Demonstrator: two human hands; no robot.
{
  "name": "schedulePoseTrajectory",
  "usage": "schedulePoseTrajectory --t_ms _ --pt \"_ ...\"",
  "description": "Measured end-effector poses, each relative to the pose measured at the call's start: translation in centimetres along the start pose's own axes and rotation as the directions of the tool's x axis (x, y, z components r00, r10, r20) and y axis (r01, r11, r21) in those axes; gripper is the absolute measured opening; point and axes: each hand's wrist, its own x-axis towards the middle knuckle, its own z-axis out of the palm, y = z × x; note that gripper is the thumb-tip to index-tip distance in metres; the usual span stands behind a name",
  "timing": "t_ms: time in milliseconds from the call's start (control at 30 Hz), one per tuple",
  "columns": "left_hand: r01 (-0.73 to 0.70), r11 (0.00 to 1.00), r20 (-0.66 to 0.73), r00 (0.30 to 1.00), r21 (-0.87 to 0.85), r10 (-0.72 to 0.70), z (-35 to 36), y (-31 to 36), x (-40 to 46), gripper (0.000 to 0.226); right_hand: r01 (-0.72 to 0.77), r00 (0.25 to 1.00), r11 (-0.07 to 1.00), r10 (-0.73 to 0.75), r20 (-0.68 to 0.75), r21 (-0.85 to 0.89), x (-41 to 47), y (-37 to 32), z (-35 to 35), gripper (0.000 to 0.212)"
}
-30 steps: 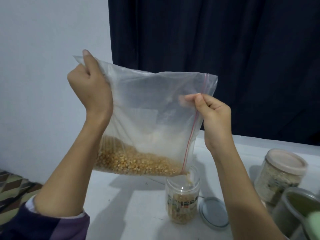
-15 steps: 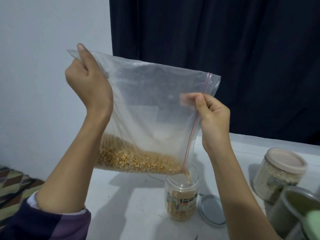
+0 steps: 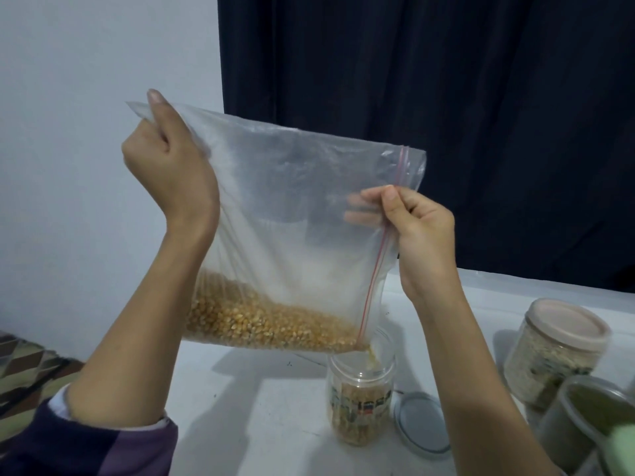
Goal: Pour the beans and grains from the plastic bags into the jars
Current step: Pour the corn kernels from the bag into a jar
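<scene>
A clear zip bag (image 3: 292, 214) with a red seal strip hangs tilted above the table, yellow corn kernels (image 3: 261, 322) heaped along its lower edge. My left hand (image 3: 171, 170) grips its raised upper-left corner. My right hand (image 3: 417, 231) pinches the seal edge on the right. The bag's lowest corner sits at the mouth of an open clear jar (image 3: 360, 403), and kernels trickle into it. The jar is roughly half full of corn.
A round lid (image 3: 421, 426) lies flat right of the jar. At the right stand a closed jar of pale grains (image 3: 553, 352) and a container of green contents (image 3: 580, 420). The white table (image 3: 261, 410) ends at the left above a patterned floor. A dark curtain hangs behind.
My left hand has lifted the bag's corner a little higher, tilting the bag more steeply. Kernels have slid toward the lower right corner and the corn in the jar has risen.
</scene>
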Motion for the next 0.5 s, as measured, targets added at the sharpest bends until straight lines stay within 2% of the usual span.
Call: schedulePoseTrajectory --t_ms 100,400,500 --pt "-0.002 1.000 -0.003 1.000 -0.005 0.002 0.10 0.07 0.10 0.052 0.021 0.998 1.000 -0.020 -0.052 0.015 0.03 -0.18 0.14 0.024" --pt "0.000 1.000 -0.021 1.000 -0.005 0.000 0.02 0.08 0.63 0.052 -0.012 1.000 1.000 0.012 0.006 -0.022 -0.03 -0.68 0.53 0.023" --pt "-0.010 1.000 -0.016 1.000 -0.003 0.010 -0.04 0.08 0.73 0.053 0.010 0.999 1.000 -0.010 -0.048 0.001 0.08 -0.73 0.60 0.024"
